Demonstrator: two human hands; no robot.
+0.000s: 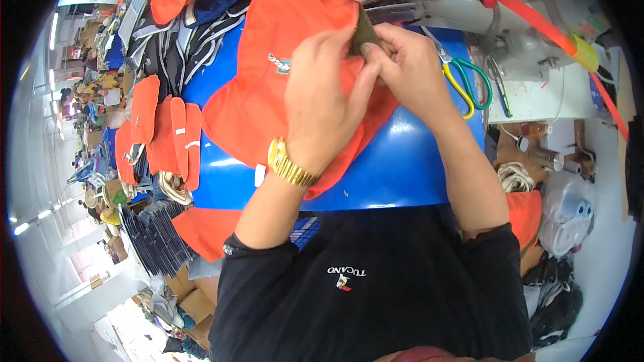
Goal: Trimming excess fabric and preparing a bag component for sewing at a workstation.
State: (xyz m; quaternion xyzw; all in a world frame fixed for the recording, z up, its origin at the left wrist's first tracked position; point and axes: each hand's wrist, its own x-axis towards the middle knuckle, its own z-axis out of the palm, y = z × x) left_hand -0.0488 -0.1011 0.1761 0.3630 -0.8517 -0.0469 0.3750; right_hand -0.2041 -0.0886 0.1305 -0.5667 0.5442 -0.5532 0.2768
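Observation:
A large orange fabric piece (268,20) with a small embroidered patch (282,66) lies on the blue work surface (409,161) in front of me. At its upper right edge is an olive-green fabric piece (364,31). My right hand (410,70) pinches the olive-green piece, thumb on top. My left hand (320,90), with a gold watch (288,164) on the wrist, rests over the orange fabric. Its thumb stretches toward my right hand; its other fingers reach the olive-green edge, and their tips are blurred, so their grip is unclear.
Green-and-yellow-handled scissors (463,80) lie right of my right hand, by the sewing machine (523,13). More orange pieces (161,134) hang over the left edge. Dark cloth with pale edging (188,47) is piled at the far left. A rope coil (515,177) sits lower right.

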